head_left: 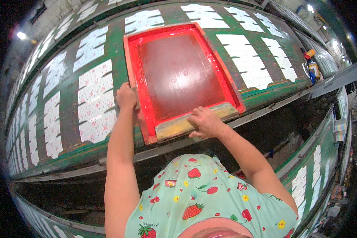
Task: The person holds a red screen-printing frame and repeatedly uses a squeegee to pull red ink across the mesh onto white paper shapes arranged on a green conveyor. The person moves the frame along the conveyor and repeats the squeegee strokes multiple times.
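Observation:
A red-edged screen printing frame (182, 75) lies tilted over a long green printing table (117, 59), its dark red mesh shiny under the lights. Wet-looking red ink coats the inner rim. My left hand (127, 96) is closed on the frame's left edge, near its lower corner. On the near edge, a yellowish worn strip, my right hand (205, 123) is closed with its fingers over the rim. What lies under the frame is hidden. Just left of my left hand is a white fabric panel (95, 99) with small red flowers.
Several white cut panels (246, 61) lie in rows along the table. A metal rail (281, 104) runs along its near edge. At the right end stand bottles (313, 69) with blue and yellow parts. Another green table (305, 174) with panels is at lower right.

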`<act>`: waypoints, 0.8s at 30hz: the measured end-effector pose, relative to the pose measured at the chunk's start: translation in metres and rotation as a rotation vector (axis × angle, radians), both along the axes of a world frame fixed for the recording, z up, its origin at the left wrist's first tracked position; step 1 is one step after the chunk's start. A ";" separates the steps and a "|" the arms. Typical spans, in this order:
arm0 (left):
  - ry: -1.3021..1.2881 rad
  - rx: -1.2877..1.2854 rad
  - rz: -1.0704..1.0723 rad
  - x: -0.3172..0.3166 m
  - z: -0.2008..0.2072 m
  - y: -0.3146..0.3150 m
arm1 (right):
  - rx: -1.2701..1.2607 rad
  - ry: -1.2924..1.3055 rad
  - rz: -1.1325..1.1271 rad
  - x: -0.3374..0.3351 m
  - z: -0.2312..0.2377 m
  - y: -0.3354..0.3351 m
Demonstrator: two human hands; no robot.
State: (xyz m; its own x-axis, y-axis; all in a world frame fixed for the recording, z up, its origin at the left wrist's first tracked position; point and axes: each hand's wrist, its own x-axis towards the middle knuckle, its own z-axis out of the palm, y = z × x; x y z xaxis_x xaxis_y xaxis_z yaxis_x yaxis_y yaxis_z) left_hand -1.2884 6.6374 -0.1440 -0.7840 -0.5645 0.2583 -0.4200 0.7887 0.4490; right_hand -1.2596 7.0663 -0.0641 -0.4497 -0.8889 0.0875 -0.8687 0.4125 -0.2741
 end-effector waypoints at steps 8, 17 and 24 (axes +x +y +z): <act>-0.044 0.036 0.106 0.005 0.010 0.005 | -0.278 -0.088 0.122 -0.036 0.012 0.089; -0.254 0.019 0.297 -0.004 0.013 0.009 | -0.450 -0.103 -0.358 -0.119 -0.009 0.229; -0.156 0.038 0.365 -0.003 -0.020 -0.014 | -0.437 -0.092 -0.520 -0.159 -0.043 0.218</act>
State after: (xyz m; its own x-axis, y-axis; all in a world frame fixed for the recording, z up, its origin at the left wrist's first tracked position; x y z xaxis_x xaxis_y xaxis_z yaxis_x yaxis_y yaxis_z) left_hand -1.2914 6.6232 -0.1637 -0.5583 -0.8201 0.1254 -0.7353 0.5591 0.3831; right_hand -1.4191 7.2840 -0.1070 -0.8311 -0.4475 0.3301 -0.5532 0.6046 -0.5731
